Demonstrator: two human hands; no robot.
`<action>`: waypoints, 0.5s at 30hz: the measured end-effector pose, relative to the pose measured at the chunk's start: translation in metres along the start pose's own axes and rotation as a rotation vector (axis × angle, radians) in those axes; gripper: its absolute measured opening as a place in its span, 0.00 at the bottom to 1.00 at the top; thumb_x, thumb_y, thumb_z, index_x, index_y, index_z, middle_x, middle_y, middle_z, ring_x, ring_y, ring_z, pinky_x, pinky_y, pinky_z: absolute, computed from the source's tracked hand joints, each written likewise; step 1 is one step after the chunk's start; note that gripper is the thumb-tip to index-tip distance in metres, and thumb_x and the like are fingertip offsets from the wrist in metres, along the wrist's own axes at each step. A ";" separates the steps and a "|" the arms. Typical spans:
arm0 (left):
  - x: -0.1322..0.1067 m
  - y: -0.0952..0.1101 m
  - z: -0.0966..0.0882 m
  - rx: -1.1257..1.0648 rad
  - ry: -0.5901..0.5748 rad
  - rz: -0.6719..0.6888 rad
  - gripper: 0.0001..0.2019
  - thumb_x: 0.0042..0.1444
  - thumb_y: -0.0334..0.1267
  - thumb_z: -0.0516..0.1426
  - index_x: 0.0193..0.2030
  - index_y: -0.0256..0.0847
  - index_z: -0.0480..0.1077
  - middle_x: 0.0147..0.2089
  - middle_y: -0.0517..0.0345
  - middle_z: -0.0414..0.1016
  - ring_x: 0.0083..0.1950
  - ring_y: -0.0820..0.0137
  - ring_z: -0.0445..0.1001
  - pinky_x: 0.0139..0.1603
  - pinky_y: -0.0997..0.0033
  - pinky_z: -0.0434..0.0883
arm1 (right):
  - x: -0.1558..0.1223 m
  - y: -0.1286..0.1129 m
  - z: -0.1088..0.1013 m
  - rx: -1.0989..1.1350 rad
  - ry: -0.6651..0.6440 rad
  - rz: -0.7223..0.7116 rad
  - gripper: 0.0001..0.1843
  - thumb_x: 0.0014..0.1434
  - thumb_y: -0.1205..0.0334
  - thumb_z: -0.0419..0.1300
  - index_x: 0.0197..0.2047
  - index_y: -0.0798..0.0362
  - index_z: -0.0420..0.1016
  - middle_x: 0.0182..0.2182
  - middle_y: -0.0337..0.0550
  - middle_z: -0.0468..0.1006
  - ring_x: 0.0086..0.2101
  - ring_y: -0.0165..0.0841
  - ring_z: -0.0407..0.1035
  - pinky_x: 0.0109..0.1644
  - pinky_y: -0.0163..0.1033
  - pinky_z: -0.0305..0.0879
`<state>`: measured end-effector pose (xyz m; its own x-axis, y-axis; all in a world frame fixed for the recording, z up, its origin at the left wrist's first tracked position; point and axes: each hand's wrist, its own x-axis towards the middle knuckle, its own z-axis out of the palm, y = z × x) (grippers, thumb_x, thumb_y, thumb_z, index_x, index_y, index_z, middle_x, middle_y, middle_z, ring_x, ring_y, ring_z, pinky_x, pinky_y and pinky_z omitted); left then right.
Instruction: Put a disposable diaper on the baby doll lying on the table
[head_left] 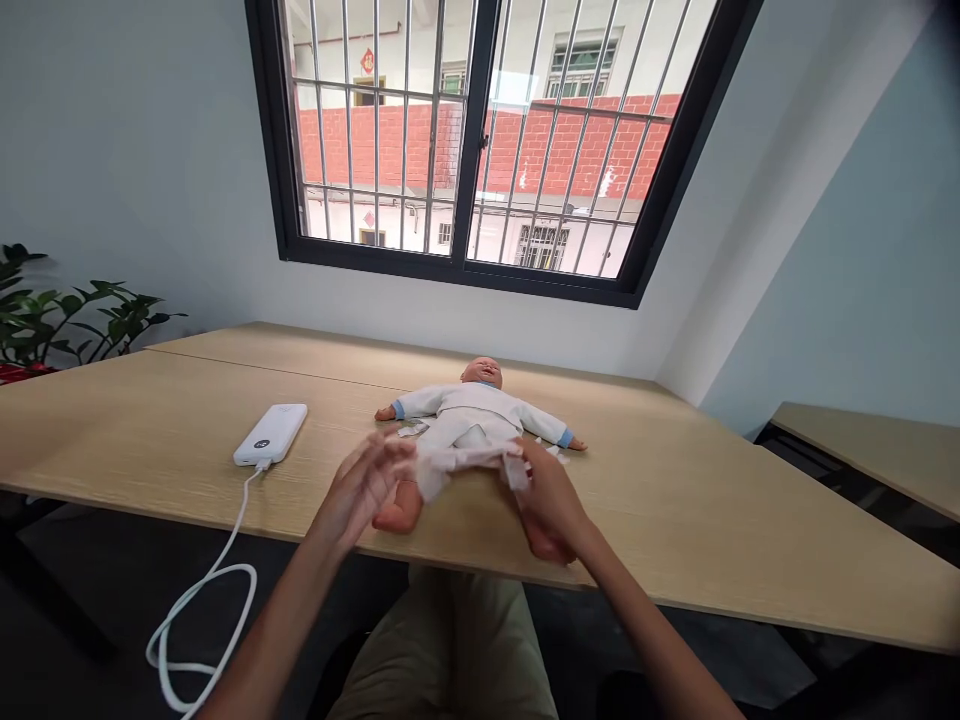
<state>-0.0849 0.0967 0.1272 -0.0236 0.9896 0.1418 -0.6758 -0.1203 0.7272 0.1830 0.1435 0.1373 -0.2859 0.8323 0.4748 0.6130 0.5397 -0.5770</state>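
From my distant seat I see first the wide table (pixel 712 500). On it the doll (pixel 448 403) lies on its back, feet toward the near edge. My 2 hands are apart, about the doll's legs. The left hand (pixel 366 488) is curved and blurred, so I cannot tell if it grips; the right hand (pixel 553 492) is closed on 1 end of the thin white piece (pixel 466 459). This piece (cloth or paper, I am not sure) stretches toward the left fingers. To handle it well, I judge, both ends need equal height and gentle tension, so it neither twists nor tears.
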 end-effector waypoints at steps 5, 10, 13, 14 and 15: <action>0.062 0.000 0.020 0.399 -0.158 0.026 0.19 0.41 0.19 0.66 0.41 0.35 0.78 0.47 0.51 0.80 0.49 0.62 0.77 0.52 0.74 0.70 | 0.052 0.023 -0.009 0.304 0.090 0.062 0.16 0.58 0.50 0.59 0.43 0.52 0.76 0.38 0.45 0.80 0.38 0.40 0.71 0.44 0.42 0.66; 0.109 -0.025 0.026 0.617 -0.271 0.061 0.15 0.43 0.24 0.64 0.40 0.38 0.78 0.40 0.55 0.81 0.49 0.58 0.76 0.54 0.67 0.69 | 0.081 0.054 0.008 0.655 0.125 0.175 0.23 0.51 0.45 0.65 0.42 0.54 0.75 0.34 0.39 0.78 0.34 0.33 0.69 0.39 0.35 0.65; 0.132 -0.037 0.021 0.770 -0.227 0.112 0.10 0.45 0.31 0.66 0.37 0.38 0.78 0.38 0.52 0.81 0.48 0.54 0.75 0.52 0.64 0.68 | 0.088 0.068 0.015 0.673 0.201 0.275 0.22 0.48 0.44 0.66 0.35 0.55 0.73 0.26 0.35 0.73 0.28 0.29 0.64 0.31 0.32 0.61; 0.140 -0.040 0.019 0.776 -0.214 0.117 0.09 0.45 0.33 0.67 0.36 0.38 0.78 0.38 0.51 0.80 0.48 0.53 0.74 0.50 0.64 0.68 | 0.089 0.070 0.016 0.659 0.209 0.300 0.21 0.49 0.45 0.66 0.34 0.56 0.73 0.25 0.34 0.72 0.27 0.28 0.63 0.30 0.32 0.60; 0.146 -0.043 0.017 0.739 -0.200 0.105 0.09 0.44 0.33 0.67 0.35 0.38 0.78 0.37 0.51 0.80 0.47 0.53 0.74 0.48 0.64 0.67 | 0.090 0.071 0.016 0.640 0.204 0.311 0.20 0.50 0.47 0.66 0.34 0.57 0.72 0.24 0.33 0.71 0.26 0.28 0.62 0.30 0.32 0.60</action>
<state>-0.0467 0.2450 0.1286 0.1205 0.9455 0.3024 -0.0088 -0.3035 0.9528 0.1893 0.2585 0.1286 0.0120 0.9526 0.3040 0.0757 0.3023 -0.9502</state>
